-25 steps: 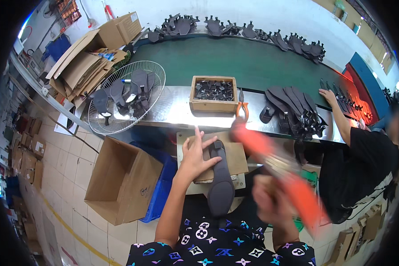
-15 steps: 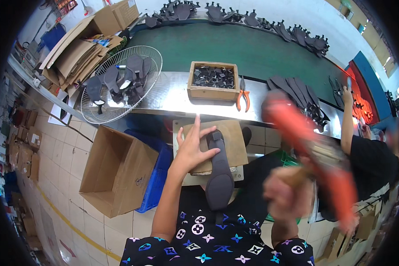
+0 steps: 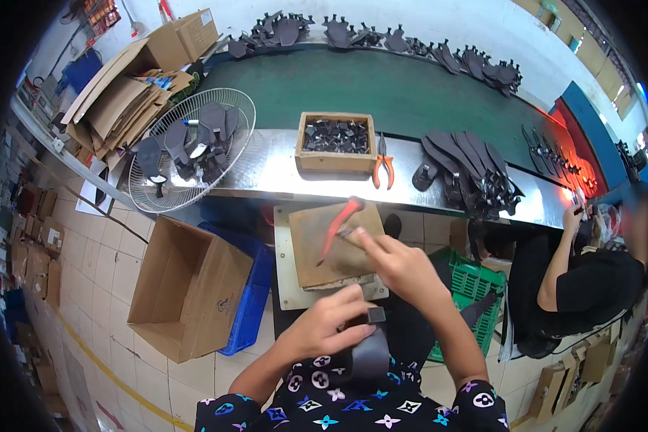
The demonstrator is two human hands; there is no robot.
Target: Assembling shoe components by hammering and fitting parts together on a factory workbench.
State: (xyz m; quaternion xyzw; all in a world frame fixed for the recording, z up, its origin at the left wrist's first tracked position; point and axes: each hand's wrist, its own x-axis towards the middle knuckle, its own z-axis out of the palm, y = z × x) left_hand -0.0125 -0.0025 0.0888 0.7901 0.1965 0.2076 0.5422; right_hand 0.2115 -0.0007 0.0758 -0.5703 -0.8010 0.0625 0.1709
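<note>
My left hand (image 3: 333, 325) is closed on a dark grey shoe sole (image 3: 371, 354), held low in front of my shirt. The sole's small block heel (image 3: 376, 315) points up beside my fingers; its lower part is blurred. My right hand (image 3: 403, 266) grips the short handle of a hammer (image 3: 333, 232) with a long red head. The hammer is over the tan pad (image 3: 313, 259); whether it touches cannot be made out. Under the pad is a pale metal plate (image 3: 284, 266) with bolts.
On the metal bench edge stand a wooden box (image 3: 335, 162) of small black pieces, orange-handled pliers (image 3: 384, 169), several soles (image 3: 468, 162) and a wire basket (image 3: 194, 191) holding soles. A cardboard box (image 3: 187, 302) and blue crate (image 3: 252, 309) flank my left; a green basket (image 3: 475, 288) and a co-worker (image 3: 590, 281) are right.
My left hand, earlier spread beside the sole on the pad, has closed on it and drawn it toward me. My right hand has brought the hammer from the raised right side over the pad.
</note>
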